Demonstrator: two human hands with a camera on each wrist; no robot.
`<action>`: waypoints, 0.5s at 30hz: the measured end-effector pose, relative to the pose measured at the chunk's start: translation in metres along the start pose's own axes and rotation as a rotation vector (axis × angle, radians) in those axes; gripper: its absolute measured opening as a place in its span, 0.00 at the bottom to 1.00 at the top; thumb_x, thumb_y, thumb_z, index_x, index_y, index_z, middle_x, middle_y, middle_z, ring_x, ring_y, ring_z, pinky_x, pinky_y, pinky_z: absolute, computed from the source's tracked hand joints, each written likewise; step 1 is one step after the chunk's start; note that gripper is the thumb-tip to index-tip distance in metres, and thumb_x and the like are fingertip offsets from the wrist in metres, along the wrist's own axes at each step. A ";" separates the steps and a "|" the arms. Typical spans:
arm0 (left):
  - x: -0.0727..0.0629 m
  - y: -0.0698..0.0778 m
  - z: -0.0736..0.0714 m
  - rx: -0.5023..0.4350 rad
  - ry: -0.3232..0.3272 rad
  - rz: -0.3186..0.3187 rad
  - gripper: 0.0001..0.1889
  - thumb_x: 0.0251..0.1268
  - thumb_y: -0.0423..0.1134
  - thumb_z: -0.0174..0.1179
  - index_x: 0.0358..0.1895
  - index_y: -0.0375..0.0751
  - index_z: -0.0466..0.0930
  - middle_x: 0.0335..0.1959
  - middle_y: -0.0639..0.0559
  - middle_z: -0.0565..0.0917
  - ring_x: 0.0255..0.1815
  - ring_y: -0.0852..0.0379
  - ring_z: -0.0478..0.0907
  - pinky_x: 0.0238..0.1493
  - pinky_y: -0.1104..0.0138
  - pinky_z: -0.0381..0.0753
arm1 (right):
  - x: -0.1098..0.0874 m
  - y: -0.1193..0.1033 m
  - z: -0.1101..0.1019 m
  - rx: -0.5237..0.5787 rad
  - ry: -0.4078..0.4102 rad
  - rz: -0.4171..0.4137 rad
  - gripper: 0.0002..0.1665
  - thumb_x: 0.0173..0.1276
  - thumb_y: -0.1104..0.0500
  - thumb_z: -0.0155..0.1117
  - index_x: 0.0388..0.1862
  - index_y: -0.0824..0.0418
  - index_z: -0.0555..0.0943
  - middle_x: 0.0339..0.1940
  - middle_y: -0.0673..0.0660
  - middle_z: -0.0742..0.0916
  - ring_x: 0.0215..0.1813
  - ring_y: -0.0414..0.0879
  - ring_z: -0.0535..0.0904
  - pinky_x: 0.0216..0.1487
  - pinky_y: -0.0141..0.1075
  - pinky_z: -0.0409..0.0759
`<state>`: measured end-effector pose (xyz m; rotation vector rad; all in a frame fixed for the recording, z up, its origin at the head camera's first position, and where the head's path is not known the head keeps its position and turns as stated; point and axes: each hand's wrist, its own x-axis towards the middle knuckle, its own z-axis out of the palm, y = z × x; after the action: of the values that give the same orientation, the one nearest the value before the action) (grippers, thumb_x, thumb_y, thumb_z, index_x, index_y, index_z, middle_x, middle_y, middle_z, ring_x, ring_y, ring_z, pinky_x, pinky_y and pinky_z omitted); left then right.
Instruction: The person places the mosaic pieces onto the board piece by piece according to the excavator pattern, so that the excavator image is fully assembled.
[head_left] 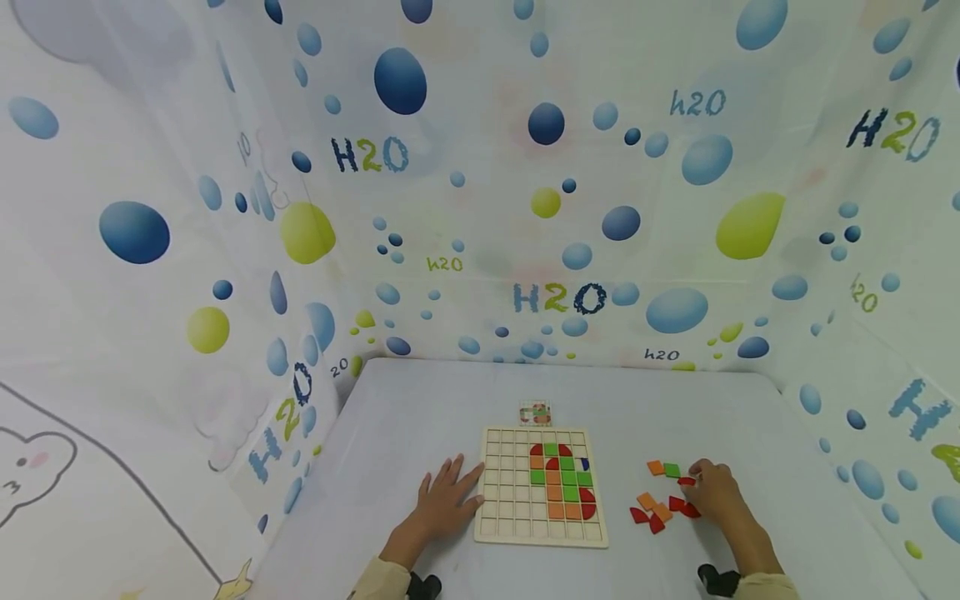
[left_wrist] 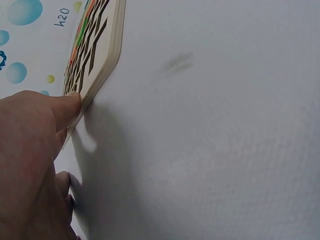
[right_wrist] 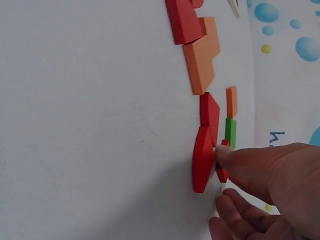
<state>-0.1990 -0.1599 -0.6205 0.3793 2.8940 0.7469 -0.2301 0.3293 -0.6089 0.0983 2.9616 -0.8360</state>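
Note:
A wooden grid board (head_left: pixel 506 525) lies flat on the white table, with red, green, orange and blue pieces set in cells on its right part. My left hand (head_left: pixel 448 500) rests with spread fingers at its left edge; in the left wrist view the thumb (left_wrist: pixel 67 107) touches the board's side (left_wrist: pixel 107 65). My right hand (head_left: pixel 716 493) is over loose pieces right of the board. Its thumb and finger pinch a small red piece (right_wrist: pixel 223 173), partly hidden by the thumb. Close by lie a red quarter-circle piece (right_wrist: pixel 202 162) and a green square (head_left: pixel 672 470).
More loose pieces lie near the right hand: an orange square (head_left: pixel 656 467), another orange square (head_left: pixel 646 501) and a red piece (head_left: pixel 638 516). Behind the board lies a small pattern card (head_left: pixel 536 412). A printed curtain (head_left: pixel 480 208) hangs around the white table (head_left: pixel 420 400).

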 end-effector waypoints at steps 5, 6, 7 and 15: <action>-0.001 0.000 0.000 -0.007 0.009 0.006 0.31 0.80 0.56 0.54 0.80 0.51 0.68 0.84 0.32 0.58 0.84 0.27 0.52 0.77 0.26 0.44 | 0.001 0.002 0.004 0.015 -0.001 -0.027 0.15 0.71 0.68 0.67 0.52 0.76 0.78 0.44 0.71 0.80 0.44 0.59 0.79 0.50 0.55 0.85; -0.001 0.000 0.000 -0.006 0.007 0.004 0.31 0.80 0.56 0.54 0.81 0.51 0.67 0.84 0.32 0.58 0.84 0.27 0.51 0.77 0.26 0.43 | 0.001 0.003 0.004 0.022 0.000 -0.027 0.16 0.71 0.68 0.67 0.53 0.76 0.78 0.45 0.72 0.80 0.45 0.59 0.79 0.51 0.56 0.85; 0.000 0.000 0.000 0.000 0.004 0.002 0.31 0.81 0.56 0.54 0.81 0.51 0.67 0.84 0.33 0.58 0.84 0.28 0.51 0.77 0.26 0.43 | 0.001 0.003 0.004 0.030 0.001 -0.023 0.17 0.71 0.68 0.67 0.55 0.76 0.78 0.45 0.72 0.80 0.45 0.60 0.78 0.52 0.56 0.85; 0.001 0.000 -0.001 0.017 -0.018 -0.016 0.31 0.81 0.57 0.54 0.81 0.52 0.67 0.85 0.35 0.57 0.85 0.31 0.51 0.77 0.27 0.44 | 0.001 0.002 0.009 0.033 0.051 0.017 0.22 0.71 0.60 0.70 0.51 0.77 0.76 0.42 0.72 0.79 0.44 0.61 0.76 0.47 0.54 0.84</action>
<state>-0.2006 -0.1602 -0.6199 0.3620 2.8849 0.7138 -0.2302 0.3260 -0.6175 0.1482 2.9909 -0.8931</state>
